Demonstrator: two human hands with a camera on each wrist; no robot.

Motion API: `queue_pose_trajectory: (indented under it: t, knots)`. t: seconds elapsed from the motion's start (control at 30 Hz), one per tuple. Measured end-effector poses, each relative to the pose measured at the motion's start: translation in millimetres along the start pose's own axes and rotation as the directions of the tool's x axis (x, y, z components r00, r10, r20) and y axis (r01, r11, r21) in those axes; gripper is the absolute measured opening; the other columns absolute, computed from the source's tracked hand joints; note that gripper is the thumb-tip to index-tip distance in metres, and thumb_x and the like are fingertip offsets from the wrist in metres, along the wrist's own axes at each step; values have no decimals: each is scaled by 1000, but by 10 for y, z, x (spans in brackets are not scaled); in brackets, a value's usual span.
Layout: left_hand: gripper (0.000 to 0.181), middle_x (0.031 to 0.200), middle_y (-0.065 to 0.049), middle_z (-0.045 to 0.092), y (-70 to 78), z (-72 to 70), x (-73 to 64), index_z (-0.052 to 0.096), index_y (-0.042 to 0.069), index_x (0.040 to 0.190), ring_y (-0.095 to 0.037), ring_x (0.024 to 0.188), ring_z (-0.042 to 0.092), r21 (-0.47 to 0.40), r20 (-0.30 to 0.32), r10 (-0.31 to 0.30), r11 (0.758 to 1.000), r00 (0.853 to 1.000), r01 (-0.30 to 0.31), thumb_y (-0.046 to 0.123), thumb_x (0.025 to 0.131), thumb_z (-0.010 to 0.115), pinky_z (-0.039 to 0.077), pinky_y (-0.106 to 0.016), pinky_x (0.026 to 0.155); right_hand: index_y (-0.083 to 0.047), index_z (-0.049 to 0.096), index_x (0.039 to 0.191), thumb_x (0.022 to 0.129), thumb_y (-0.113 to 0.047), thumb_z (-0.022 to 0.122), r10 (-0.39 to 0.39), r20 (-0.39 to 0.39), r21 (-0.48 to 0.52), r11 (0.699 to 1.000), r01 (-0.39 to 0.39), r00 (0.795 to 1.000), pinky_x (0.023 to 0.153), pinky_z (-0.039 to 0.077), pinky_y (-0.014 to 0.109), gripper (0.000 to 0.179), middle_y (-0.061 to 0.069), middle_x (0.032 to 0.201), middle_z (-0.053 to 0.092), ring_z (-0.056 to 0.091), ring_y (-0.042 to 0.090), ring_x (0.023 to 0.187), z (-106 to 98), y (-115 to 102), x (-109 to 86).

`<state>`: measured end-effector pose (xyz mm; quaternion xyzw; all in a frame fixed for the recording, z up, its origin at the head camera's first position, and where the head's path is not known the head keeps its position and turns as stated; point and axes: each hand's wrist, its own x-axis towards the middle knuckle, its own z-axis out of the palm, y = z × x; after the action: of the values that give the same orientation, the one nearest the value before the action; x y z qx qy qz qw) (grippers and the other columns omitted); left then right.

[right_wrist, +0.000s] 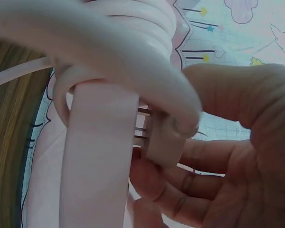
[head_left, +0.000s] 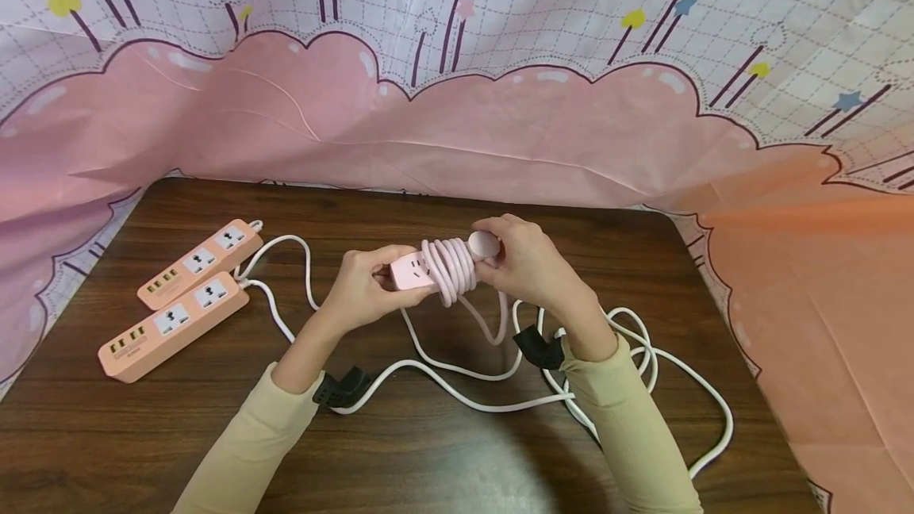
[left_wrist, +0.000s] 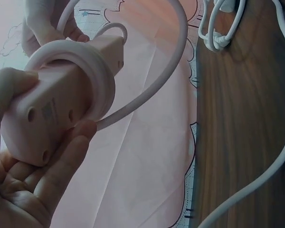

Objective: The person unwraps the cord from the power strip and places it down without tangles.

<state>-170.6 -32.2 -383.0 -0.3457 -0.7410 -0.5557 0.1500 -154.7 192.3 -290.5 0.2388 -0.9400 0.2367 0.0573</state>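
A small pink power strip (head_left: 409, 270) is held up over the table, its own pink cord (head_left: 450, 270) wound round its middle in several turns. My left hand (head_left: 366, 285) grips one end of the strip, thumb on one side and fingers on the other. At the other end, my right hand (head_left: 531, 264) pinches the cord's round plug (head_left: 484, 244). In the right wrist view the plug (right_wrist: 164, 145) sits beside the strip's face, its metal prongs (right_wrist: 141, 127) pointing at it with a narrow gap showing. A loose loop of the cord (left_wrist: 166, 71) hangs below the strip.
Two orange power strips (head_left: 171, 327) lie at the left of the dark wooden table (head_left: 428, 458). Their white cords (head_left: 457, 395) run across it, gathered in loops at the right under my right forearm. A patterned pink curtain (head_left: 428, 133) hangs behind the table.
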Motion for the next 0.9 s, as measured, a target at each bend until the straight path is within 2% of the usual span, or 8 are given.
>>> queue_pose_trajectory:
  t: [0.13,0.23,0.37,0.47,0.6,0.7,0.83,0.9]
  knots:
    - [36,83,-12,70,5,-30,-22,69,-3,97,-9,60,57,-29,23,-21,999,1000,22,2,64,82,48,-18,51,4,63,102,69,-7,71,11,26,34,999,-12,1000,66,47,32,36,12,90,61,55,22,77,-4,-18,0]
    - [37,84,-13,70,16,-52,-38,69,-3,98,-9,61,58,-59,46,-36,998,998,39,0,64,82,50,-20,52,5,62,100,69,-6,71,40,80,70,997,-46,996,65,47,32,34,11,88,61,55,21,75,-25,-58,-9]
    - [37,86,-14,70,33,-72,-51,68,-4,100,-9,63,59,-96,75,-36,994,997,43,-1,65,81,51,-22,53,5,61,101,70,-6,71,40,130,105,993,-54,991,64,46,29,35,10,87,62,55,18,73,-11,-40,-28]
    - [38,88,-15,70,36,-75,-56,67,-5,101,-10,65,60,-116,88,-33,992,996,43,-1,65,80,52,-23,53,4,61,100,70,-7,71,35,136,126,991,-52,990,63,46,28,34,9,86,62,55,17,72,-8,-37,-46]
    - [38,88,-15,69,20,-66,-60,67,-5,101,-9,65,59,-117,86,-40,992,996,50,-2,65,80,52,-23,54,2,61,97,70,-4,71,36,36,187,981,-43,999,60,46,29,29,9,83,62,55,18,70,-9,-42,-68]
    - [38,86,-16,69,16,-65,-55,67,-6,99,-8,64,58,-94,54,-31,995,998,36,-4,63,81,51,-20,53,1,62,96,70,-1,75,-23,-71,199,979,36,997,59,46,28,30,10,86,61,54,19,70,-11,-80,-100]
    - [38,83,-22,68,139,-135,-5,65,-12,96,-4,63,57,-62,-16,-7,998,1000,6,-11,61,80,49,-17,53,-1,62,101,69,-4,80,-156,-174,142,973,182,972,59,47,24,37,9,93,61,53,16,71,9,-152,-214]
    - [37,83,-25,67,217,-200,22,64,-15,95,-2,64,57,-55,-52,-11,998,999,8,-13,61,78,48,-15,53,-1,61,103,70,-5,81,-186,-225,124,968,217,957,58,48,22,39,9,93,60,55,14,71,43,-160,-309]
